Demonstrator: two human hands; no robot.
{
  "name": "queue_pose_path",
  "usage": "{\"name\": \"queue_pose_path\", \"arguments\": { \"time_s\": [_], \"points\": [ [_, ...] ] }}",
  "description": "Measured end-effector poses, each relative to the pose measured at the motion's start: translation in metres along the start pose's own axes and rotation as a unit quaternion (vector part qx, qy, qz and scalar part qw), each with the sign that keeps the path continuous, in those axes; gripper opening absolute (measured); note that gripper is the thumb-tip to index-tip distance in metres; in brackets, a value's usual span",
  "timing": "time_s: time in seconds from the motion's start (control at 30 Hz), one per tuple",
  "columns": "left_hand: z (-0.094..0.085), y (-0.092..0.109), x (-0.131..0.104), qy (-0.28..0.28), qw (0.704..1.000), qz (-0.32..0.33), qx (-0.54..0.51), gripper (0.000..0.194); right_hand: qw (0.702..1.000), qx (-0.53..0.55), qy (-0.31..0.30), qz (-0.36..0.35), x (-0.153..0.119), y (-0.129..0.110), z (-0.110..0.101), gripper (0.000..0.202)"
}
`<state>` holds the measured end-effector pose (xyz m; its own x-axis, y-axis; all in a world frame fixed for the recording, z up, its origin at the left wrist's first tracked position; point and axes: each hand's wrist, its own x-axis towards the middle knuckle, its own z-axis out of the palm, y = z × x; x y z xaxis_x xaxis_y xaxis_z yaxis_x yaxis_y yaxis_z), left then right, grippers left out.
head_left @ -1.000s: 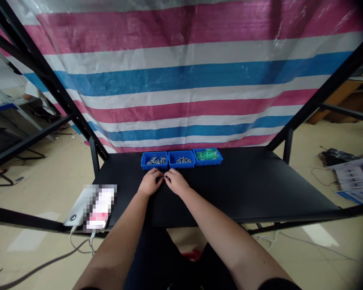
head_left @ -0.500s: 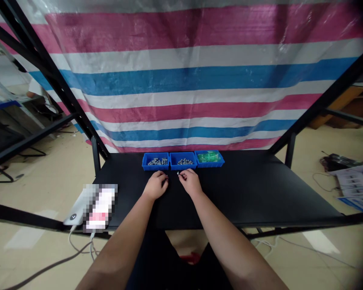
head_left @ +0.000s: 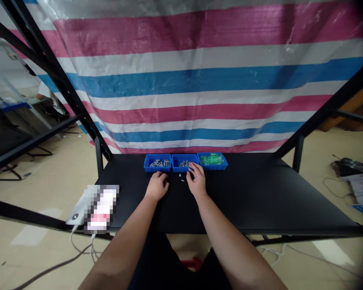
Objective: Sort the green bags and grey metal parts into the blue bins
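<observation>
My right hand (head_left: 196, 179) reaches over the front edge of the middle blue bin (head_left: 176, 164), its fingers apart and nothing visible in them. That bin holds small metal parts. Two tiny metal pieces (head_left: 180, 175) lie on the black table just left of this hand. Close in front of the left blue bin (head_left: 146, 164), which holds silvery metal parts (head_left: 159, 163), my left hand (head_left: 157, 186) rests on the table with curled fingers; whether it holds anything is hidden. The right blue bin (head_left: 224, 165) contains green items in clear plastic (head_left: 211, 159).
On the left end of the black table (head_left: 260, 197) lie a white device (head_left: 78, 209) and a blurred phone (head_left: 101, 209) with cables. Black frame bars rise on both sides, and a striped sheet (head_left: 193, 80) hangs behind. A person's arm shows at the far left.
My right hand has moved up and right to the middle bin, and its fingers have opened. The small metal piece it held now lies on the table. The view has shifted slightly.
</observation>
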<state>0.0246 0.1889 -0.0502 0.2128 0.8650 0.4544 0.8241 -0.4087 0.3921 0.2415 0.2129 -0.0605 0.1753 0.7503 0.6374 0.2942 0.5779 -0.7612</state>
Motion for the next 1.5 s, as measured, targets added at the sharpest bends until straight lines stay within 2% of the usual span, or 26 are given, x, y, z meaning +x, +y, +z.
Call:
{"name": "queue_pose_path", "arguments": {
  "time_s": [0.1, 0.17, 0.23, 0.33, 0.43, 0.53, 0.7, 0.83, 0.93, 1.0, 1.1, 1.2, 1.3, 1.5],
  "points": [
    [0.0, -0.001, 0.0, 0.007, 1.0, -0.01, 0.006, 0.019, 0.999, -0.034, 0.004, 0.0, 0.001, -0.004, -0.002, 0.037],
    [-0.002, -0.001, 0.001, 0.008, 1.0, -0.009, 0.006, 0.019, 0.997, -0.072, 0.004, 0.006, 0.001, -0.009, -0.003, 0.025],
    [-0.004, 0.0, 0.001, 0.02, 1.0, 0.0, -0.008, 0.021, 0.994, -0.105, -0.02, 0.008, 0.0, -0.014, -0.005, 0.014],
    [-0.009, 0.0, 0.004, 0.093, 0.995, 0.008, -0.031, 0.022, 0.984, -0.16, -0.085, -0.001, -0.002, -0.02, -0.004, 0.009],
    [-0.013, -0.001, 0.009, 0.179, 0.983, -0.037, 0.019, 0.019, 0.955, -0.276, -0.112, 0.007, -0.004, -0.025, -0.002, 0.009],
    [-0.014, -0.002, 0.014, 0.201, 0.972, -0.097, 0.074, 0.021, 0.925, -0.358, -0.124, 0.029, -0.007, -0.027, 0.001, 0.011],
    [-0.01, 0.001, 0.017, 0.167, 0.973, -0.12, 0.102, 0.028, 0.92, -0.353, -0.172, 0.016, -0.008, -0.022, 0.002, 0.005],
    [-0.01, 0.007, 0.014, 0.16, 0.974, -0.106, 0.118, 0.03, 0.946, -0.274, -0.174, -0.003, -0.008, -0.02, 0.001, 0.013],
    [-0.016, 0.011, 0.01, 0.168, 0.974, -0.104, 0.113, 0.028, 0.975, -0.164, -0.147, -0.036, -0.006, -0.021, 0.0, 0.018],
    [-0.022, 0.011, 0.005, 0.163, 0.974, -0.118, 0.101, 0.023, 0.986, -0.118, -0.105, -0.054, -0.004, -0.02, 0.0, 0.019],
    [-0.031, 0.008, -0.007, 0.111, 0.977, -0.163, 0.077, 0.016, 0.992, -0.102, -0.028, -0.064, 0.002, -0.016, 0.0, 0.018],
    [-0.036, 0.006, -0.02, 0.053, 0.976, -0.208, 0.046, 0.018, 0.993, -0.1, 0.024, -0.065, 0.008, -0.011, 0.001, 0.018],
    [-0.038, 0.01, -0.028, 0.016, 0.976, -0.216, 0.033, 0.018, 0.992, -0.105, 0.042, -0.061, 0.01, -0.006, 0.001, 0.019],
    [-0.037, 0.019, -0.028, -0.032, 0.981, -0.179, 0.064, 0.018, 0.99, -0.123, 0.03, -0.055, 0.008, -0.005, 0.002, 0.021]
  ]
}}
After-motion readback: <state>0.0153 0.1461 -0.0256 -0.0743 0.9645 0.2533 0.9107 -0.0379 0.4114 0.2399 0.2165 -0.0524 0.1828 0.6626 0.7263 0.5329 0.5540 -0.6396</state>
